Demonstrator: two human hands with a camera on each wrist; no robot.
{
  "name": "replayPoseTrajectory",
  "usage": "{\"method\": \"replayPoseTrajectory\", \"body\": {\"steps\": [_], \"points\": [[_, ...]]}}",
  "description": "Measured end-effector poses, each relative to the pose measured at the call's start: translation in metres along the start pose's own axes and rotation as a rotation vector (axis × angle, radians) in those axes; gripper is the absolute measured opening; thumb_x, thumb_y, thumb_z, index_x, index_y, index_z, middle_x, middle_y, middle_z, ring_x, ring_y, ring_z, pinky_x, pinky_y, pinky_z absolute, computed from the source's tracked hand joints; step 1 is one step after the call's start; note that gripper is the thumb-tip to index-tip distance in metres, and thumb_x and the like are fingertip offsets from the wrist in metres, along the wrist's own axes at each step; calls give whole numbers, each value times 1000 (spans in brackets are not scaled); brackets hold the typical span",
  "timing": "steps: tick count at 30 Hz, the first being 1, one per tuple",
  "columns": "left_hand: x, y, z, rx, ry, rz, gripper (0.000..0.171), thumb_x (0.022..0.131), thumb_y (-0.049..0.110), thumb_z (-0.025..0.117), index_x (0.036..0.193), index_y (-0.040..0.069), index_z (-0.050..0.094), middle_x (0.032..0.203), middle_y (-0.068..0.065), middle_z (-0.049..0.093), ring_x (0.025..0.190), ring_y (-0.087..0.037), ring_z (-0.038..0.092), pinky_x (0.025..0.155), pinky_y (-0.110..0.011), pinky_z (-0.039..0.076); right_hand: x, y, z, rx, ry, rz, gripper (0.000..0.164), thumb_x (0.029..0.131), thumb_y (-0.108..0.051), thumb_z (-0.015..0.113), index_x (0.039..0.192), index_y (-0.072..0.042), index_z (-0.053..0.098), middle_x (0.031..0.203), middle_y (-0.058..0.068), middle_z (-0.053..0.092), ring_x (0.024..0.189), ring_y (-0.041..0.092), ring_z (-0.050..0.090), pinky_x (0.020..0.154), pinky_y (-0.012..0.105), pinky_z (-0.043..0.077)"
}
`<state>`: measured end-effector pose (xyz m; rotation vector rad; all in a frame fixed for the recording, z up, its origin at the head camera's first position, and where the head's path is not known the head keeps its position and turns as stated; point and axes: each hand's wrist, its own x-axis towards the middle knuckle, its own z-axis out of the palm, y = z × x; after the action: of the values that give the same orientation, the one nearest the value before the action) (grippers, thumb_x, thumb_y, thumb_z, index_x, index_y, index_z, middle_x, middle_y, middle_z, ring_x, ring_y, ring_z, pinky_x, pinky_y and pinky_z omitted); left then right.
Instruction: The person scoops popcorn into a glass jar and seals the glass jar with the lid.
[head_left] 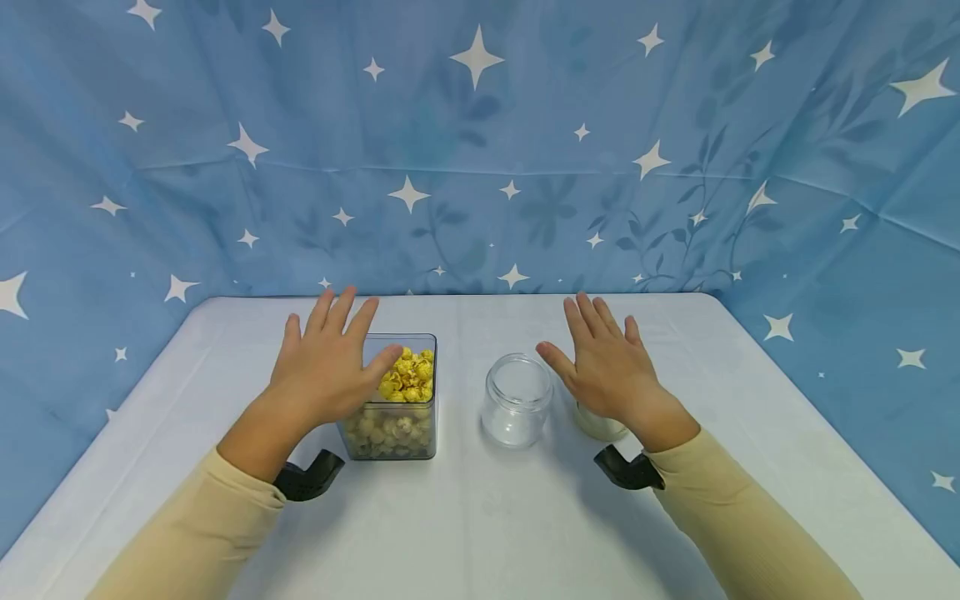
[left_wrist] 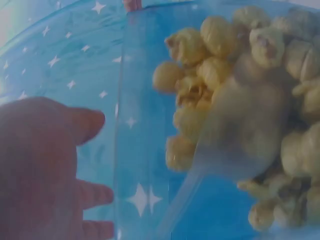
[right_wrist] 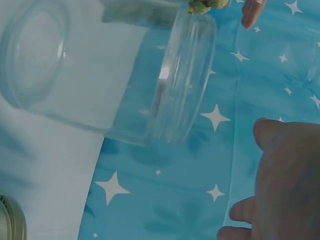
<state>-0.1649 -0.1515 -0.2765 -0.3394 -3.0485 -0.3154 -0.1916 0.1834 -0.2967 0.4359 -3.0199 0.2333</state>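
Note:
Both my hands are raised with fingers spread and straight, holding nothing. In the head view my left hand [head_left: 321, 367] overlaps the left part of a clear square container [head_left: 397, 454]. Yellow popcorn [head_left: 411, 375] fills much of it. Through the wall, the left wrist view shows a blurred translucent spoon [left_wrist: 240, 135] among the kernels. My right hand [head_left: 613, 375] is beside a clear round jar [head_left: 516, 408], which stands upright with its mouth uncovered. Under that hand lies a pale round lid [head_left: 600, 425], partly hidden; its ridged edge shows in the right wrist view.
A white cloth covers the table [head_left: 480, 525]. Behind it hangs a blue curtain [head_left: 480, 125] with white stars. The container stands left of the jar, with a gap between them. Each wrist carries a black strap mount [head_left: 309, 477].

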Motion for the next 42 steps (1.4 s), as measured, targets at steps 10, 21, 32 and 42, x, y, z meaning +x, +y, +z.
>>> {"method": "replayPoseTrajectory", "body": {"steps": [10,21,32,42], "points": [[-7,-27,-10,-203,-19,-15,86,98,70,37,159,9,27,163,-22,16,144,-49,22,97,-77,29,0,-18,-2,159,66,-122,86,101,-59,46,159,-1,19,164,15,18,151,32,10,114,65,7],[-15,-59,-6,-432,-6,157,58,99,38,64,147,8,50,148,-18,42,124,-39,50,94,-57,47,7,-52,2,272,-5,-265,85,99,-55,53,159,-5,22,163,10,23,151,28,17,116,60,13],[-11,-63,3,-473,-106,97,46,97,30,68,134,3,61,92,-2,58,80,-20,52,65,-36,44,27,-85,6,384,-165,-365,94,93,-58,63,161,-10,18,164,6,20,149,23,22,117,47,23],[-4,-59,-1,-437,-145,104,34,96,24,68,121,1,68,79,-1,54,67,-18,47,62,-36,40,45,-103,12,464,-317,-350,106,82,-51,80,161,-10,20,162,7,28,147,23,29,115,43,29]]}}
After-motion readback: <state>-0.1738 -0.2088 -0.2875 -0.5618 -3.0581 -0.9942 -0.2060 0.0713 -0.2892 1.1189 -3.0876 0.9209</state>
